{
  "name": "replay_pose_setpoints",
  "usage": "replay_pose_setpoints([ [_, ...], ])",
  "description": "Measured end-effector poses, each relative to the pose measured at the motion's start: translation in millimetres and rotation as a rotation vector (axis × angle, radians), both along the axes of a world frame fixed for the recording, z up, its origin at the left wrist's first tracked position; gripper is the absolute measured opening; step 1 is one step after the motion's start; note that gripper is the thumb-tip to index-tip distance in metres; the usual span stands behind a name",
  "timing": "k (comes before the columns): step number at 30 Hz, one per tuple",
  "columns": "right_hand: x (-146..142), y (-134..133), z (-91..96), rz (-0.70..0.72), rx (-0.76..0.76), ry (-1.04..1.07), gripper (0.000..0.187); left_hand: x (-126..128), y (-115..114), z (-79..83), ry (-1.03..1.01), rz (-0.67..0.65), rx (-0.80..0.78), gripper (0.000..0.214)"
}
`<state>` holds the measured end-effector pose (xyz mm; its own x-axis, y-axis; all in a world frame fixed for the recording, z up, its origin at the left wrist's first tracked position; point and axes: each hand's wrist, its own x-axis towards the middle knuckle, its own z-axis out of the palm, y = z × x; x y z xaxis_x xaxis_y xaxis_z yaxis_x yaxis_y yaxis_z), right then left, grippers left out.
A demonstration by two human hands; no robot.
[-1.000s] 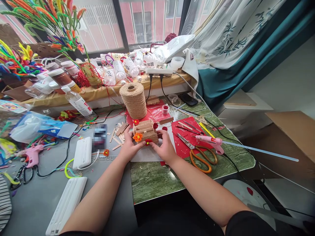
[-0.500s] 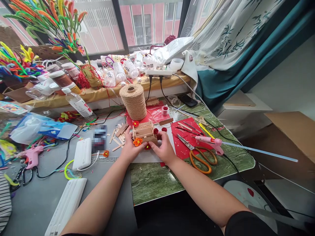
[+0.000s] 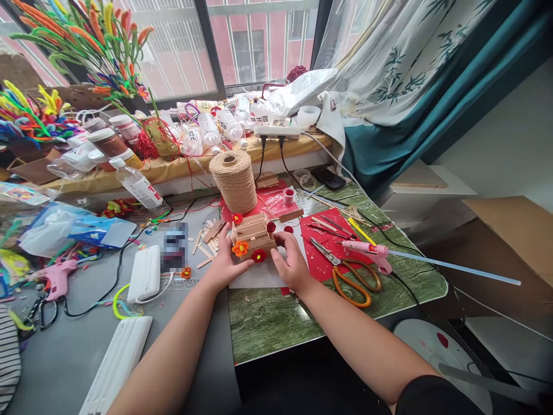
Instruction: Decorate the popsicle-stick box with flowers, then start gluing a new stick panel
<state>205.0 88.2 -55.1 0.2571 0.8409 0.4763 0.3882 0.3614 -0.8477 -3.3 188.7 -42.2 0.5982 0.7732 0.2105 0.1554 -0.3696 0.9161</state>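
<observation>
Pale wood takes centre stage: a small box-like piece of flat tan wooden slats point(image 3: 253, 235) sits low over the sheet of white paper point(image 3: 253, 280) on the green wood-grain table point(image 3: 270, 331), just in front of the fat spool of tan twine point(image 3: 234, 187). Two bare hands frame it. On one side comes the left hand point(image 3: 224, 266), its fingers around the left end and its thumb laid long across the lower front, holding the piece. Opposite, the right hand point(image 3: 292, 268) is half curled at the right end, thumb and fingers a little apart; whether they press on the wood, one cannot tell.

And look at the trimmings! A bright orange flower point(image 3: 240, 248) marks the front left corner, a deep red flower point(image 3: 258, 256) sits low on the front face, close by the left thumb. That is the delicate spot: good handling here likely means pressure on the slats alone, the thumb kept off the petals. Even, light support from both ends should keep the frame square; a hard squeeze could well pop a joint. Over to the right, the pink glue gun point(image 3: 365, 247) and the orange-handled metal scissors point(image 3: 353, 283) lie side by side, so the right elbow and wrist do best to stay clear of both.
</observation>
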Motion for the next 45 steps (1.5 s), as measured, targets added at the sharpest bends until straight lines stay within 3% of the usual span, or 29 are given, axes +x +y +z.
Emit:
replay_pose_setpoints([
  [4,3,-2,1.5,0.012,0.022,0.02,0.04,2,2,-2.4,-0.101,-0.008,-0.09,0.118],
  [15,2,-3,-3.2,0.059,0.074,-0.031,0.07,8,9,-13.4,-0.353,0.162,-0.243,0.107],
  [20,2,-3,-4.0,-0.05,0.106,-0.047,0.056,8,7,-13.3,-0.311,0.185,-0.174,0.116],
  [23,2,-7,-0.3,-0.147,0.191,-0.095,0.042,7,7,-12.8,-0.236,0.219,-0.115,0.122],
  [25,0,-13,5.3,-0.156,0.273,-0.211,0.044,7,8,-12.5,-0.214,0.236,-0.089,0.12],
  [28,-10,-29,17.8,0.014,0.4,-0.476,0.048,6,10,-13.4,-0.239,0.253,-0.077,0.117],
  [32,-33,-60,30.4,0.447,0.544,-0.854,0.006,5,14,-18.2,-0.273,0.264,-0.056,0.115],
  [33,-37,-68,31.0,0.499,0.555,-0.89,0.005,4,15,-19.3,-0.271,0.254,-0.052,0.115],
  [36,-37,-93,27.0,0.52,0.486,-0.857,0.012,2,17,-20.4,-0.246,0.214,-0.046,0.116],
  [40,-12,-117,14.7,0.461,0.23,-0.657,0.004,-1,12,-14.5,-0.203,0.167,-0.013,0.114],
  [42,2,-122,8.5,0.345,0.089,-0.473,0.003,-1,8,-10.2,-0.221,0.103,-0.018,0.112],
  [45,13,-120,2.4,0.032,-0.044,-0.124,0.007,0,3,-7.2,-0.309,-0.023,-0.073,0.114],
])
